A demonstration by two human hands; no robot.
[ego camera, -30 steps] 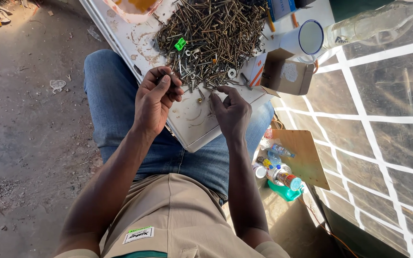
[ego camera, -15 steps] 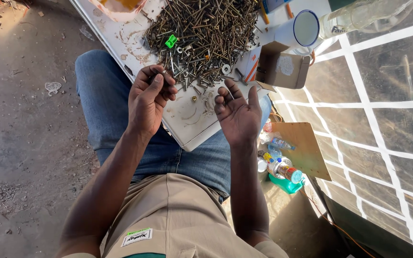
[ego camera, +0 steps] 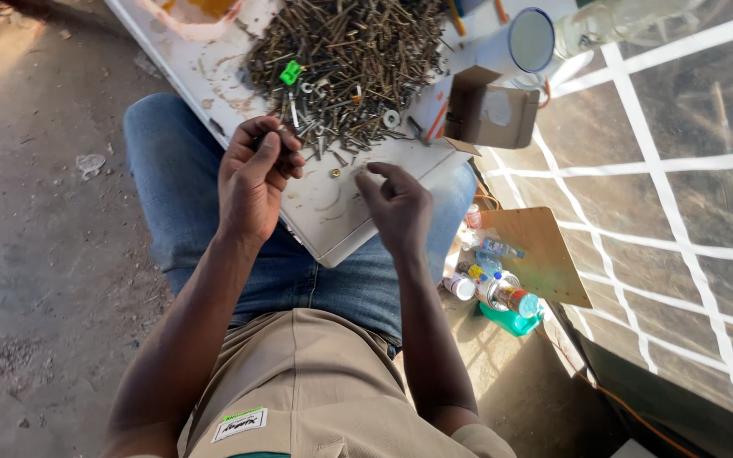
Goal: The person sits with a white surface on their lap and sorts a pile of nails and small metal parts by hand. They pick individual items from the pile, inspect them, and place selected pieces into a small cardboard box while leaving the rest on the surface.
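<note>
We are curling our left hand [ego camera: 256, 174] around a few screws beside the screw pile [ego camera: 349, 59], while our right hand [ego camera: 400, 203], emptier than before, is reaching back toward it with fingers apart.

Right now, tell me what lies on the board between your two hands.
In the head view, the stretch of white board between the left hand and right hand is nearly bare: only a small brass nut lies there, below the screw pile.
</note>
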